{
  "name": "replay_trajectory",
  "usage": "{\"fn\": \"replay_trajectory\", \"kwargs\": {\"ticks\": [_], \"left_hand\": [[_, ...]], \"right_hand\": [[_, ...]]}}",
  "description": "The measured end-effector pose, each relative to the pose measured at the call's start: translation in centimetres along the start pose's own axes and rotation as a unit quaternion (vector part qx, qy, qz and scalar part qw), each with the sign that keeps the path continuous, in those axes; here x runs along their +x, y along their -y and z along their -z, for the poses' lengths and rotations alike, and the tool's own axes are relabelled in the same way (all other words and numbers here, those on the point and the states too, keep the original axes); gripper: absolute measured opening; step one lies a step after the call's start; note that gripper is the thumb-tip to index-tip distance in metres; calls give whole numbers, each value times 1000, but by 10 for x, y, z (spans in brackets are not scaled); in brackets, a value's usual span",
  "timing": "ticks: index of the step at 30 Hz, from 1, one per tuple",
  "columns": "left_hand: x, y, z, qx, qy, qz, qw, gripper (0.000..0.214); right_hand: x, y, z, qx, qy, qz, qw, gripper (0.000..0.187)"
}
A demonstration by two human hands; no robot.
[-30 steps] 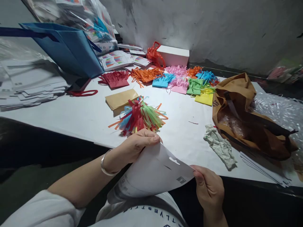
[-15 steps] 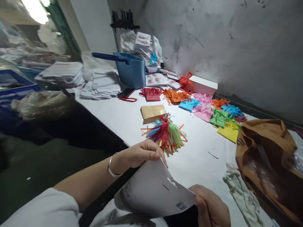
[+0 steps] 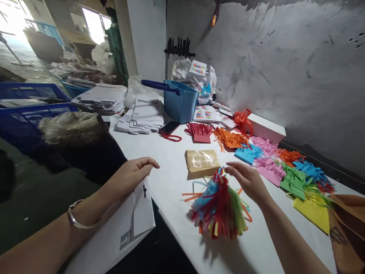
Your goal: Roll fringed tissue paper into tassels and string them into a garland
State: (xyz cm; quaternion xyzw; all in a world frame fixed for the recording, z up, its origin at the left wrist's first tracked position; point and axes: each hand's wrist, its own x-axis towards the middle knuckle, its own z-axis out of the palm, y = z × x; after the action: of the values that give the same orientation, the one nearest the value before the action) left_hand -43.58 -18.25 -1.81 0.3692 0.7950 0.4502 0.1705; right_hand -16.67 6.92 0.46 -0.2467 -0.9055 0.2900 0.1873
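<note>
My right hand (image 3: 249,182) has its thumb and fingertips closed at the top of a multicoloured paper tassel (image 3: 221,205). Red, blue, green and orange strips fan out below that top, over the white tabletop. At the table's near left edge, my left hand (image 3: 134,177) grips the upper edge of a white paper package (image 3: 139,213). This package has a small hanging slot and a grey printed square, and rests toward my lap. Just behind the tassel lies a tan sheet of round clear stickers (image 3: 202,160).
Fringed paper bundles in red (image 3: 202,135), orange (image 3: 229,139), blue, pink, green and yellow (image 3: 312,211) line the right and back. White packages (image 3: 146,114) are stacked at back left, near a blue bag (image 3: 181,101) and a phone (image 3: 170,127). A brown bag (image 3: 346,236) stands right.
My right hand has let go of the white package and reached forward to the tassel's top. My left hand has shifted left with the package. The view has swung left.
</note>
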Motion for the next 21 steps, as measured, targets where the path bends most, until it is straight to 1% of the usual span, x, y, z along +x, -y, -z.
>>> {"fn": "replay_trajectory", "kwargs": {"ticks": [2, 3, 4, 5, 7, 9, 10, 12, 13, 15, 17, 18, 19, 20, 21], "left_hand": [[22, 8, -1, 45, 29, -20, 998, 41], [31, 10, -4, 64, 47, -28, 996, 45], [38, 12, -8, 80, 64, -33, 994, 48], [44, 13, -12, 94, 81, -33, 992, 50], [52, 14, -21, 108, 108, -32, 988, 52], [58, 14, -28, 114, 123, -34, 985, 50], [60, 14, -30, 117, 128, -32, 984, 50], [62, 13, -31, 121, 130, -30, 984, 49], [63, 12, -31, 121, 121, -32, 985, 48], [63, 8, -30, 115, 72, -50, 990, 50], [60, -1, -27, 103, -5, -96, 990, 65], [57, -7, -25, 96, -41, -128, 986, 75], [53, -14, -23, 88, -65, -165, 980, 82], [48, -23, -20, 82, -75, -208, 972, 82], [42, -33, -18, 77, -70, -256, 961, 74]], "right_hand": [[63, -20, -9, -36, 33, -5, 999, 25], [91, -29, -18, -57, 48, -6, 997, 25], [115, -36, -28, -77, 61, -3, 995, 28], [134, -41, -39, -94, 71, 2, 993, 31], [161, -49, -59, -121, 88, 18, 989, 34], [175, -51, -71, -140, 102, 33, 984, 35], [179, -51, -74, -147, 107, 40, 983, 33], [181, -48, -72, -155, 107, 57, 981, 28], [180, -43, -68, -155, 101, 67, 980, 26], [171, -30, -55, -151, 75, 91, 981, 23], [154, -9, -38, -140, 40, 117, 982, 17], [141, 3, -29, -133, 24, 129, 982, 12], [126, 16, -20, -124, 11, 141, 982, 12], [110, 29, -12, -114, 2, 151, 982, 15], [92, 42, -3, -106, 3, 160, 981, 19]]}}
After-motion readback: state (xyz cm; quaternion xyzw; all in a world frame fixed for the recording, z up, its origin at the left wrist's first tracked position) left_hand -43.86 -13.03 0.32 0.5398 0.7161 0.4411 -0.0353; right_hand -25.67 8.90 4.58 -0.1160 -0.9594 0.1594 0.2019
